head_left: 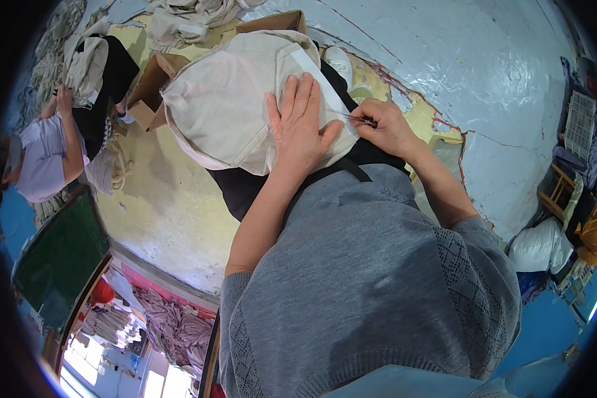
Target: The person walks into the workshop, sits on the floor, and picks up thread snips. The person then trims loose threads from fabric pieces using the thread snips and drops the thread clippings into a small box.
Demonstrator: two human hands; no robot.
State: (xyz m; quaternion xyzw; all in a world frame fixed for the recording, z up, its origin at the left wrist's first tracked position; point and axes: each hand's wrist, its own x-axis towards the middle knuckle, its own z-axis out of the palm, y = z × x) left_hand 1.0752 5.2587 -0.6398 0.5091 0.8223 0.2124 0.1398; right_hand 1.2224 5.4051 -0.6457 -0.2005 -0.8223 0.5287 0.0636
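A cream cloth garment piece (pixel 222 99) is spread over my lap, with a white strip (pixel 318 76) running along its right edge. My left hand (pixel 297 123) lies flat on the cloth, fingers spread, pressing it beside the strip. At the strip's lower end, my right hand (pixel 385 126) is closed around small dark thread snips (pixel 363 121). Their thin tips point left onto the cloth edge, while the rest is mostly hidden by my fingers. Black fabric lies beneath the cloth across my legs.
A cardboard box (pixel 154 86) stands left of my lap, and another box (pixel 272 23) is beyond it. Piles of cloth (pixel 179 23) lie on the floor ahead. Another person (pixel 53 149) sits at left handling similar cloth. A white plastic bag (pixel 540 247) is at right.
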